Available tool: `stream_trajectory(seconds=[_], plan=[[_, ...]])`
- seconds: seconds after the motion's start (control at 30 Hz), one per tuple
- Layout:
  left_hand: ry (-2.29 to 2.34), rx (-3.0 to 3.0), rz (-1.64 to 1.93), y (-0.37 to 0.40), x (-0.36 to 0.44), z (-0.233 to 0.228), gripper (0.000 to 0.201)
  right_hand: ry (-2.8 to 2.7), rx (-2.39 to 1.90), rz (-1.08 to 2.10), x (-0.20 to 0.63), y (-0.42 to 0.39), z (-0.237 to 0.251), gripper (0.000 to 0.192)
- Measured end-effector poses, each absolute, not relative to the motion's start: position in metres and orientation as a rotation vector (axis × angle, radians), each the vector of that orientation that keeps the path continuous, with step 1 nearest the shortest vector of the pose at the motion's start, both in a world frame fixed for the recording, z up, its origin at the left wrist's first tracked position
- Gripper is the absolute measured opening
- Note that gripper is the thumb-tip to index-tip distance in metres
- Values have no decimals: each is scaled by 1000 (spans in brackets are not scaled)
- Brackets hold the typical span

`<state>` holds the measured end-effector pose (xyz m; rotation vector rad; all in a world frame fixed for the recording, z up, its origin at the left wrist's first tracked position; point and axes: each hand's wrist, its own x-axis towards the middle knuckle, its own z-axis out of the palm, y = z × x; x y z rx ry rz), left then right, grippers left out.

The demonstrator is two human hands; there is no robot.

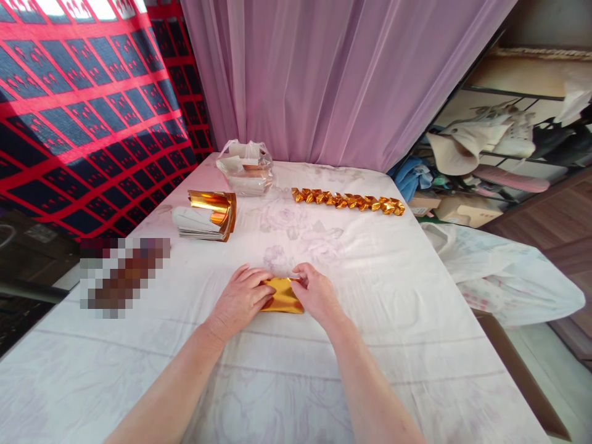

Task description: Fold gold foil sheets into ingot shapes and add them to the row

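Home room: pink curtain hanging behind the cloth-covered desk, cluttered shelves of hats and clothes sitting alongside.
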<state>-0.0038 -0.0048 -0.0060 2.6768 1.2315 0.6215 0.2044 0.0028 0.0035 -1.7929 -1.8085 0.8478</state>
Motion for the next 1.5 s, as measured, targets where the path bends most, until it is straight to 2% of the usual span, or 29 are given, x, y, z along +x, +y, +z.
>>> stream_trajectory(seconds=[0.1, 0.27, 0.67, 0.93, 1.23, 1.5], plan=[[1215, 2719, 575, -4, -1, -1, 18, -1804, -1784, 766, 206, 5, -2, 19], [1243, 2719, 552, -7, 6, 0, 22, -1784, -1801, 550, 219, 9, -9, 5], [1434, 2657, 584, -22, 35, -3, 14, -1929, -1870, 306, 237, 11, -12, 9], [1442, 2646, 585, -24, 34, -3, 15, -2091, -1802, 399, 228, 4, -2, 24], [1439, 2638, 598, -24, 35, -5, 16, -2023, -1534, 457, 237, -19, -19, 17], [1458, 2601, 558, -25, 33, -5, 19, -2002, -1512, 441, 235, -23, -21, 8]])
